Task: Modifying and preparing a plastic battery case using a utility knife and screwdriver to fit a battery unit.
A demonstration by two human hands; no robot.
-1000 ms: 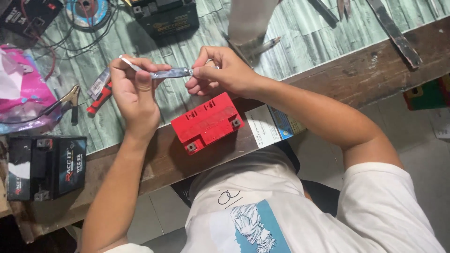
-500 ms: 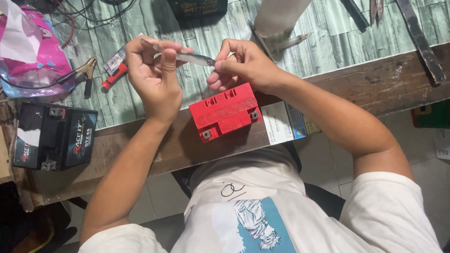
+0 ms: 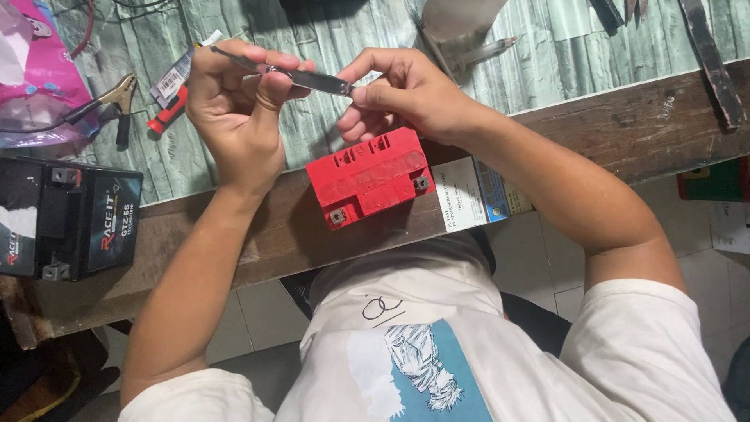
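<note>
Both my hands hold one thin flat metal strip (image 3: pixel 316 80) level above the bench. My left hand (image 3: pixel 238 117) pinches its left end between thumb and fingers. The strip's right end sits in the fingertips of my right hand (image 3: pixel 398 92). Just below my right hand a small red battery (image 3: pixel 369 177) lies on the wooden front edge of the bench, its top with two corner terminals facing up. Neither hand touches the battery.
A black battery (image 3: pixel 66 217) stands at the left edge. A pink plastic bag (image 3: pixel 35 74), a crocodile clip (image 3: pixel 117 98) and a red-handled tool (image 3: pixel 166 113) lie at the back left. A white box (image 3: pixel 469 194) sits right of the red battery. Dark metal tools (image 3: pixel 707 59) lie at the back right.
The view has shifted, so everything sits further right and lower in frame. My hands still hold the metal strip above the red battery, fingers slightly regripped.
</note>
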